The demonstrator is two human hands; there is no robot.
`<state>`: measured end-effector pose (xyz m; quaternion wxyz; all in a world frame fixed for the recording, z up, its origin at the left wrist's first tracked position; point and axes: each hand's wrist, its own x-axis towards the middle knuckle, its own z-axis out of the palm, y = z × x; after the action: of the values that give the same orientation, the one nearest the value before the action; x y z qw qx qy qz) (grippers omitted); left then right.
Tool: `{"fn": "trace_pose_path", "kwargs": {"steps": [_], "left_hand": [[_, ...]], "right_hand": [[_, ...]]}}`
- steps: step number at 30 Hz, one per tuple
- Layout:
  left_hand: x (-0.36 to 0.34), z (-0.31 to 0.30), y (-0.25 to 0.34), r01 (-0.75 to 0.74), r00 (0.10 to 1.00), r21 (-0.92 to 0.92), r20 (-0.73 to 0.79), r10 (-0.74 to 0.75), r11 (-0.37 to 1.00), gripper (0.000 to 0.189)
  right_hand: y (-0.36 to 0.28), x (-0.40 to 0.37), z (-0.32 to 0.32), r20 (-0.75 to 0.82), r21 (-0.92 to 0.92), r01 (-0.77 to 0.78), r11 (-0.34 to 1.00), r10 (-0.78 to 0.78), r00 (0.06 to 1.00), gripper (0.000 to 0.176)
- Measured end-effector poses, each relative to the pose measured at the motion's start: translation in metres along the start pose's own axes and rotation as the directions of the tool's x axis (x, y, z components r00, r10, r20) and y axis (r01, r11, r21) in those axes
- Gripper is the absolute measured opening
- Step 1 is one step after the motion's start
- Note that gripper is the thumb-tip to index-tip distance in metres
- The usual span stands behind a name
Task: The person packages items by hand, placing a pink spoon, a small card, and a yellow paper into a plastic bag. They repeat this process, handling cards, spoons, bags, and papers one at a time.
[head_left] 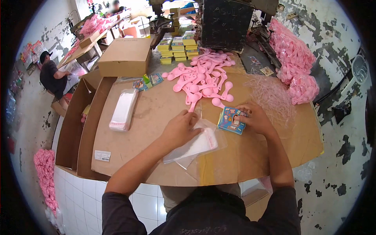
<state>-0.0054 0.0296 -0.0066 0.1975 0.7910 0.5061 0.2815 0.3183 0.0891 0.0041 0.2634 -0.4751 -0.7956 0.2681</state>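
Observation:
My left hand [182,129] is over a stack of clear plastic bags [199,145] near the front of the cardboard-covered table. Its fingertips meet the handle of a pink spoon [193,102] at the edge of the spoon pile [207,74]. To the right, my right hand [254,117] has its fingers around a small stack of blue printed cards [232,121], thumb on top. Another pink spoon [218,103] lies just behind the cards.
A second stack of bags [124,109] lies left, near a closed carton [125,55]. Yellow-edged stacks [178,47] stand behind. Pink bagged spoons [293,51] and shredded material [270,94] are right. A person [55,74] sits far left.

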Motion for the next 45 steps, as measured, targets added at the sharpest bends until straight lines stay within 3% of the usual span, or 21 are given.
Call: {"fn": "trace_pose_path", "kwargs": {"steps": [2,8,10,13,14,17,20,23,25,28,32,35,40,44,45], "left_hand": [[-0.002,0.002,-0.002,0.078,0.997,-0.022,0.003,-0.078,0.997,0.037],[-0.005,0.006,-0.009,0.192,0.981,-0.247,0.052,-0.185,0.950,0.025],[-0.004,0.000,-0.005,0.257,0.966,-0.283,0.107,-0.236,0.924,0.024],[-0.008,0.008,-0.006,0.084,0.985,-0.096,-0.142,-0.097,0.992,0.024],[-0.008,0.008,-0.004,0.104,0.986,-0.081,-0.123,-0.114,0.991,0.024],[-0.010,0.007,-0.002,0.132,0.988,-0.058,-0.078,-0.136,0.990,0.025],[-0.010,0.013,-0.011,0.115,0.991,-0.080,-0.057,-0.120,0.990,0.027],[-0.008,0.009,-0.008,0.120,0.991,-0.129,-0.035,-0.126,0.984,0.024],[-0.006,0.003,-0.002,0.100,0.994,-0.207,-0.020,-0.107,0.973,0.019],[-0.007,0.011,-0.006,0.163,0.981,-0.548,0.004,-0.192,0.820,0.015],[-0.007,0.015,-0.009,0.186,0.981,-0.526,0.050,-0.189,0.830,0.025],[-0.009,0.015,-0.013,0.230,0.973,-0.455,0.102,-0.207,0.860,0.022],[-0.005,0.005,-0.006,0.099,0.985,-0.587,-0.057,-0.164,0.803,0.011],[-0.001,-0.008,-0.016,0.171,0.972,-0.836,0.057,-0.226,0.522,0.015],[0.000,-0.013,-0.007,0.168,0.970,-0.870,0.062,-0.234,0.464,0.019]], "right_hand": [[0.005,-0.002,0.000,0.010,0.129,-0.057,0.990,0.056,0.998,0.038],[0.002,0.000,0.004,-0.096,0.106,0.001,0.994,0.009,0.995,0.027],[-0.004,-0.002,0.009,-0.086,0.217,0.007,0.976,0.012,0.996,0.025],[-0.022,-0.010,0.021,-0.027,0.437,-0.036,0.899,0.053,0.998,0.022],[-0.027,-0.012,0.026,0.000,0.514,-0.059,0.856,0.068,0.998,0.021],[-0.035,-0.015,0.038,-0.021,0.359,0.176,0.916,-0.181,0.983,0.021],[-0.039,-0.020,0.048,0.118,0.380,0.190,0.905,-0.251,0.961,0.022],[-0.038,-0.019,0.057,0.113,0.284,0.381,0.880,-0.425,0.898,0.022],[-0.043,-0.021,0.057,0.101,0.257,0.434,0.863,-0.471,0.876,0.021],[-0.045,-0.023,0.059,0.058,0.201,0.490,0.848,-0.510,0.858,0.020],[-0.051,-0.022,0.058,0.018,0.116,0.591,0.798,-0.597,0.802,0.018],[-0.043,-0.021,0.064,0.103,0.063,0.642,0.764,-0.645,0.757,0.018],[-0.040,-0.021,0.067,0.104,0.059,0.614,0.787,-0.617,0.780,0.018],[-0.039,-0.020,0.061,0.133,0.178,0.529,0.830,-0.553,0.822,0.024],[-0.036,-0.020,0.059,0.103,0.187,0.458,0.869,-0.481,0.871,0.024]]}}
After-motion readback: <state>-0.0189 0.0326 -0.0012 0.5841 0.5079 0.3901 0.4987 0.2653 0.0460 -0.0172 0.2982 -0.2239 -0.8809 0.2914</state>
